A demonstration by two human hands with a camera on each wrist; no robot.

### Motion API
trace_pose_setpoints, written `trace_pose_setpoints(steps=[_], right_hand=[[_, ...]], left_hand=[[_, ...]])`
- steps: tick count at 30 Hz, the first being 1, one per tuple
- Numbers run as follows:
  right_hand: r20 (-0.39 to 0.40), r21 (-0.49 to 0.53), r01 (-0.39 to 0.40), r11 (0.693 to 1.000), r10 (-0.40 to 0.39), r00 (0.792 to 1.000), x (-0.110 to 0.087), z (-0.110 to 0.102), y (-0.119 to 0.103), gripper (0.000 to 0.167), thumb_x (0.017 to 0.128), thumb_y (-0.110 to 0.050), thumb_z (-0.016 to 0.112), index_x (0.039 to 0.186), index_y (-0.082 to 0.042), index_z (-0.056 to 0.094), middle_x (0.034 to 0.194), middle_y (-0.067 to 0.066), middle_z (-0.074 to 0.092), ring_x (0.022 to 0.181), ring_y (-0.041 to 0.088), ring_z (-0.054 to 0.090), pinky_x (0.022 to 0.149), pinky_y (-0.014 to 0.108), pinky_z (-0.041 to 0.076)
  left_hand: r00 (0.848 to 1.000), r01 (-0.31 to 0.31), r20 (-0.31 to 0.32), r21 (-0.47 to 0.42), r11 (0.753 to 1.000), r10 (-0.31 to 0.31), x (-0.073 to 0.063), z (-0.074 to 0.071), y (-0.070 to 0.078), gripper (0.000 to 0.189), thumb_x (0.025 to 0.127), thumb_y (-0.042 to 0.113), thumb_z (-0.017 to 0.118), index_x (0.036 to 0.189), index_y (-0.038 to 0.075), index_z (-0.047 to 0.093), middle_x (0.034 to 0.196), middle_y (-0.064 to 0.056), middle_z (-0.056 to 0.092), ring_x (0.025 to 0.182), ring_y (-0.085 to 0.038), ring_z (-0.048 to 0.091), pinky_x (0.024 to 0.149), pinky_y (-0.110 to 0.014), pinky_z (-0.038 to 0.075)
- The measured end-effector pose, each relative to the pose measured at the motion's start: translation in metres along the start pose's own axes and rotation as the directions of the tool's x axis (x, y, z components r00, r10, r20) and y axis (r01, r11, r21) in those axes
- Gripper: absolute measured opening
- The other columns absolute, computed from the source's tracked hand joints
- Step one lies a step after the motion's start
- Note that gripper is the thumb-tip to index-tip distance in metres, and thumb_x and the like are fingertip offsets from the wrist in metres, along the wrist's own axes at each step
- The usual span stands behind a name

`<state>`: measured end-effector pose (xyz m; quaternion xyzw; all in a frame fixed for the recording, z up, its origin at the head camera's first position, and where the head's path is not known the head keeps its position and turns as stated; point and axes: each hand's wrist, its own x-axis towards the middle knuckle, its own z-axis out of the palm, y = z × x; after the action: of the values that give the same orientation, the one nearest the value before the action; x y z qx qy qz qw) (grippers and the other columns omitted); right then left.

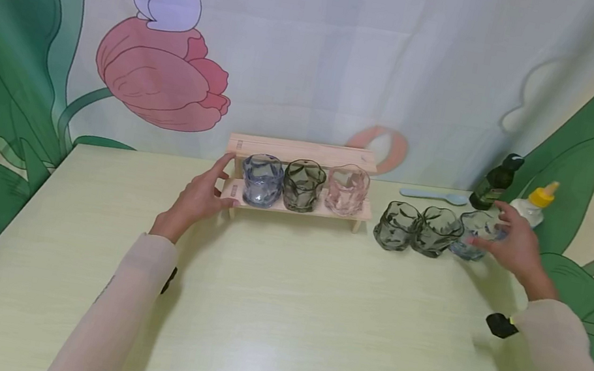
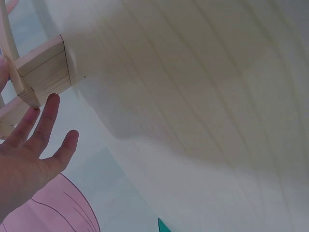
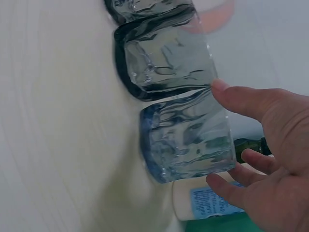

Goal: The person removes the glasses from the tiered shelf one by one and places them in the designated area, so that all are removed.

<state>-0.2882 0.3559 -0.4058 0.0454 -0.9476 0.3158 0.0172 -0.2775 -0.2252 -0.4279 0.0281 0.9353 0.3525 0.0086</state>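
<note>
My left hand (image 1: pixel 200 192) is at the left end of a two-step wooden rack (image 1: pixel 303 151). Its thumb and fingers hold that end, and the outer fingers (image 2: pixel 67 145) spread apart in the left wrist view. On the rack's lower step stand a blue glass (image 1: pixel 262 183), a grey-green glass (image 1: pixel 303 188) and a pink glass (image 1: pixel 347 191). To the right, my right hand (image 1: pixel 516 244) grips a pale blue glass (image 3: pixel 190 140) between thumb and fingers. Left of it are two grey glasses, one next to it (image 1: pixel 436 233) and one farther left (image 1: pixel 397 228).
Behind the right-hand glasses lie a pale blue spoon (image 1: pixel 433 196), a dark green bottle (image 1: pixel 493 183) and a white bottle with a yellow cap (image 1: pixel 532 204). A printed curtain (image 1: pixel 309 48) hangs behind the light table (image 1: pixel 297 318).
</note>
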Motion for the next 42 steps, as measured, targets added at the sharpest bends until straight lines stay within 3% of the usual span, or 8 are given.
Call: trace_pose_setpoints(steps=[9, 17, 34, 42], right_hand=[[-0.006, -0.011, 0.005, 1.000, -0.005, 1.000, 0.005, -0.010, -0.013, 0.100, 0.087, -0.034, 0.078, 0.160, -0.007, 0.015, 0.152, 0.040, 0.027, 0.135, 0.059, 0.036, 0.100, 0.071, 0.037], [-0.002, 0.076, 0.018, 0.997, -0.018, 1.000, 0.011, -0.011, -0.036, 0.100, 0.088, -0.034, 0.077, 0.161, -0.011, 0.013, 0.157, 0.035, 0.023, 0.140, 0.056, 0.032, 0.102, 0.071, 0.036], [0.055, 0.235, 0.086, 0.968, -0.101, 0.993, 0.026, 0.028, -0.105, 0.101, 0.086, -0.029, 0.080, 0.161, -0.024, 0.013, 0.160, 0.025, 0.025, 0.145, 0.047, 0.033, 0.109, 0.062, 0.037], [0.047, 0.288, 0.157, 0.945, -0.177, 0.983, 0.032, 0.055, -0.126, 0.098, 0.086, -0.022, 0.080, 0.161, -0.022, 0.017, 0.156, 0.025, 0.030, 0.143, 0.046, 0.036, 0.109, 0.061, 0.038]], left_hand=[[1.000, -0.003, -0.001, -0.003, 1.000, 0.003, 0.000, 0.000, 0.000, 0.101, 0.088, 0.015, 0.077, 0.159, 0.039, 0.009, 0.148, -0.018, 0.049, 0.110, -0.039, 0.064, 0.087, -0.050, 0.053], [1.000, -0.004, -0.002, 0.000, 1.000, 0.004, 0.001, 0.000, -0.001, 0.101, 0.088, 0.015, 0.077, 0.159, 0.040, 0.008, 0.148, -0.018, 0.049, 0.110, -0.039, 0.064, 0.087, -0.050, 0.053], [1.000, 0.000, -0.007, -0.002, 1.000, 0.000, 0.000, 0.001, -0.001, 0.101, 0.089, 0.015, 0.076, 0.159, 0.040, 0.008, 0.148, -0.019, 0.048, 0.110, -0.039, 0.064, 0.087, -0.049, 0.054], [1.000, 0.001, -0.005, -0.007, 1.000, -0.001, 0.001, 0.001, -0.001, 0.101, 0.088, 0.014, 0.076, 0.159, 0.041, 0.009, 0.148, -0.018, 0.049, 0.111, -0.038, 0.063, 0.089, -0.051, 0.052]])
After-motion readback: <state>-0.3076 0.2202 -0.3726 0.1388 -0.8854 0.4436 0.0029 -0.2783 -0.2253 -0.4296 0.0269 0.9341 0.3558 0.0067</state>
